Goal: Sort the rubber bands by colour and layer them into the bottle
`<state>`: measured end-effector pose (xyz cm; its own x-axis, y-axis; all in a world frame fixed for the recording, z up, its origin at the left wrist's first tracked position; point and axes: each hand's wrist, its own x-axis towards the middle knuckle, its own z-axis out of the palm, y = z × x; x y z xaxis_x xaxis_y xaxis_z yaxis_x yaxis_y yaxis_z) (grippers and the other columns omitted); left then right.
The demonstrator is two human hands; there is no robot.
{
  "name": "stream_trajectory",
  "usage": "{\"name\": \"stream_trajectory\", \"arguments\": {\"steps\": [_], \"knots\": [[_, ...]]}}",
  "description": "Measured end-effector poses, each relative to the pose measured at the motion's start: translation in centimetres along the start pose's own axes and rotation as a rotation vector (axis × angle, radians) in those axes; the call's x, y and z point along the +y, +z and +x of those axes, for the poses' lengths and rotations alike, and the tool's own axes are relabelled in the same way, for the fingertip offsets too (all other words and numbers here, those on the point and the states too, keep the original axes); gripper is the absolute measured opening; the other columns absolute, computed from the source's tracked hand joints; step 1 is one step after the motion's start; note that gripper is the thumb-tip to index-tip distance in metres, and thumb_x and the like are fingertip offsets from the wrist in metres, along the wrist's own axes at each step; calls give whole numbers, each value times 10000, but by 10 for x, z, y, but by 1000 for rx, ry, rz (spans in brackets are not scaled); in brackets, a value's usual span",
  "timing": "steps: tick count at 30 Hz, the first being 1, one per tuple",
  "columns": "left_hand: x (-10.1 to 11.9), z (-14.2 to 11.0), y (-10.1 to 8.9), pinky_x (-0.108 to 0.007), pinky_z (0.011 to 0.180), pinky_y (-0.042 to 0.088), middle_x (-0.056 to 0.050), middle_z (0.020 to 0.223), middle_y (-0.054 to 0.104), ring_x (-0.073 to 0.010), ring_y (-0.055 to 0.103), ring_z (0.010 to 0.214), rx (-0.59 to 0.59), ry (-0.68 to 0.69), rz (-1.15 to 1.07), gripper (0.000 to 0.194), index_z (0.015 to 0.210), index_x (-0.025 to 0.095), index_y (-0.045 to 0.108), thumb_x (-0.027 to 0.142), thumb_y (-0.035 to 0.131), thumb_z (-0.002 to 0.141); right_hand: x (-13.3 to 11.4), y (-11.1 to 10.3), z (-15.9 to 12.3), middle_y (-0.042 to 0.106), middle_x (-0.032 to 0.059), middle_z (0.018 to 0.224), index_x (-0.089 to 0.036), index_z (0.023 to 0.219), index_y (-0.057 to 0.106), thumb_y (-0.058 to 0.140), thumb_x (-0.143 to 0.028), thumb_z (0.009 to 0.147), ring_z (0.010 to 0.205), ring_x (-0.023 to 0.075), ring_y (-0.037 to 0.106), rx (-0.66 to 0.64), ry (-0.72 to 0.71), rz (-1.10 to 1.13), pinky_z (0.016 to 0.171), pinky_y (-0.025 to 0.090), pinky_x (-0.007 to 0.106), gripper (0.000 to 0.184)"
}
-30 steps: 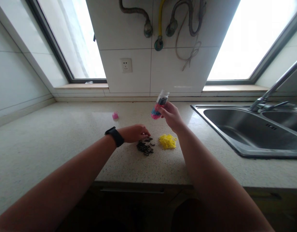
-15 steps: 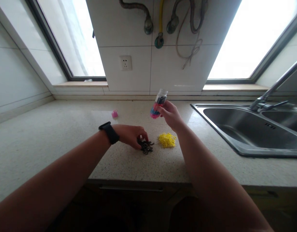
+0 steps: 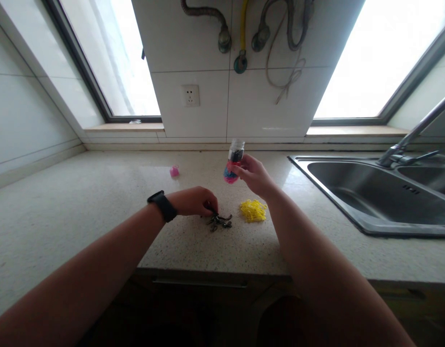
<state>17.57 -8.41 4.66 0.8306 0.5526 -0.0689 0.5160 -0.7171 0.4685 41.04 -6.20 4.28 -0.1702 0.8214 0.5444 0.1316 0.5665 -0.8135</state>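
Observation:
My left hand [image 3: 202, 201], with a dark watch on the wrist, is closed in a pinch on some small black rubber bands; its fingertips are partly hidden. Just below the fingers, more black rubber bands [image 3: 220, 222] lie in a loose, thinned pile on the counter. My right hand [image 3: 254, 174] grips a small clear bottle [image 3: 238, 145], open at the top and nearly upright with a slight tilt. Pink, blue, red and black layers show inside it. To the right of the black pile is a heap of small yellow looped pieces, likely rubber bands [image 3: 253, 211].
A small pink cap-like piece [image 3: 174, 171] rests on the speckled counter [image 3: 110, 193], behind my left hand. At the right is a steel sink [image 3: 352, 193] with a faucet [image 3: 396, 153]. Pipes and a socket [image 3: 190, 96] are on the tiled wall.
My left hand has closed and drawn up slightly, with black bands in its fingers; the black pile is more spread out. The bottle has come a little lower and left, more upright.

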Motion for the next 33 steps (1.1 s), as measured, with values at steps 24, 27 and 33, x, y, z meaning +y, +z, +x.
{"name": "stream_trajectory", "arguments": {"steps": [24,27,33], "knots": [[23,31,-84,-332,826,556,-35,850,717,-117,651,783,922,124,-718,150,906,120,697,158,749,771,8,14,-9,702,48,886,-212,989,652,751,-345,796,731,172,599,-207,65,-195,685,494,348,254],[29,45,-75,-320,803,556,-30,833,713,-116,648,774,935,137,-679,134,895,125,689,140,744,774,10,13,-9,699,46,883,-206,1000,651,741,-361,808,722,164,596,-209,57,-181,672,490,336,263],[23,47,-61,-297,796,544,-51,866,736,-128,667,809,933,207,-474,139,932,130,699,185,734,810,11,13,-8,696,43,864,-197,981,650,746,-384,797,707,158,591,-173,59,-201,655,488,321,280]]}}
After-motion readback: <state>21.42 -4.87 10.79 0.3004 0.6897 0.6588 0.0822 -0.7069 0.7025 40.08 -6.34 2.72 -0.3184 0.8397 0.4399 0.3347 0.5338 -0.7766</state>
